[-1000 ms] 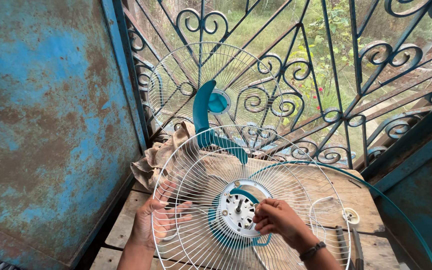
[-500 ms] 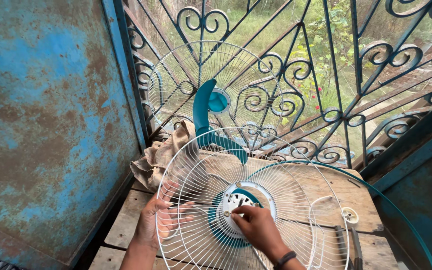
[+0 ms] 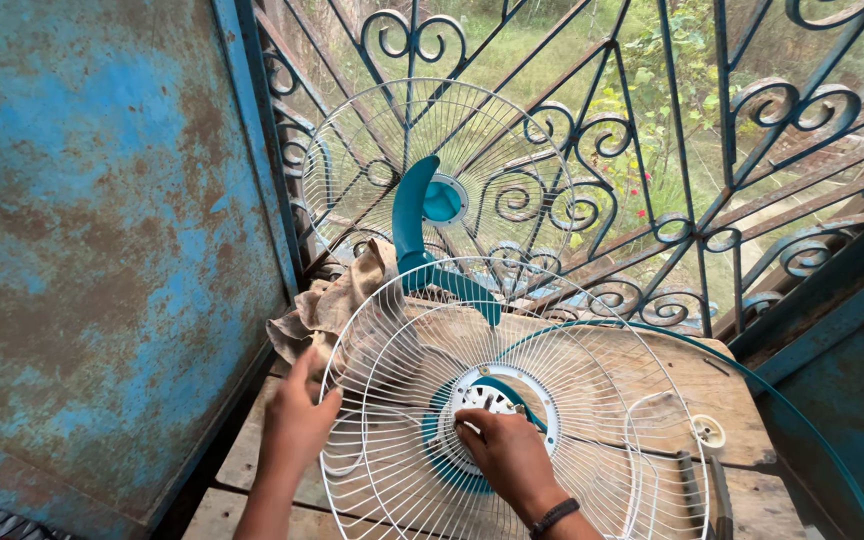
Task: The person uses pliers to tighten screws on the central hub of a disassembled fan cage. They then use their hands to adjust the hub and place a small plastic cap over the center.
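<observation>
Gripping white fan guard (image 3: 512, 400), both hands

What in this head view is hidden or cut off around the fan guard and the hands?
- Right hand fingertips: buried in the fan guard hub, so the part they touch is hidden.
- Guard's lower rim: cut by the bottom edge.
- Tools on the wooden table: handles cropped, kind unclear.
- Left hand: palm unseen.

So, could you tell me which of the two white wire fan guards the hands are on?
The near guard lying on the wooden table; the other guard leans untouched against the iron grille.
</observation>
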